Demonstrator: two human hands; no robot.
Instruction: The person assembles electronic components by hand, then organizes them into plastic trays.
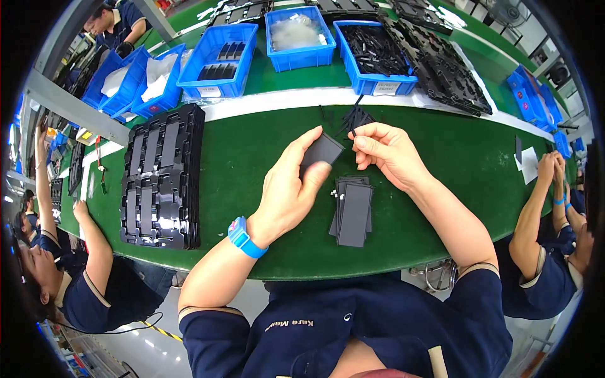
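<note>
- The left hand is clamped on a flat, dark grey rectangular panel, thumb along the near edge and fingers round the far side. This edge grip seems chosen to leave the broad face bare and turned up towards the right hand.
- The right hand has its thumb and forefinger together at the tips, pinching what appears to be a slender black strip. So fine a pinch would suit so narrow a piece; the other fingers curl loosely underneath, apparently out of the way.
- Just beyond the right fingertips lies a loose heap of thin black strips on the green tabletop, probably put there for a short reach.
- Nearer the body, a slightly fanned stack of dark grey rectangular panels lies below and between the hands, likely kept central so either can reach it. Small white bits show at its left edge.
- To the left, well apart from the hands, stands a stack of moulded glossy black plastic trays; the top one holds grey panels in its recesses, which presumably keep them separate.
- Along the far side, open blue plastic bins sort the parts: dark flat pieces in one, a whitish translucent mass in the middle one, jumbled black parts in another.
</note>
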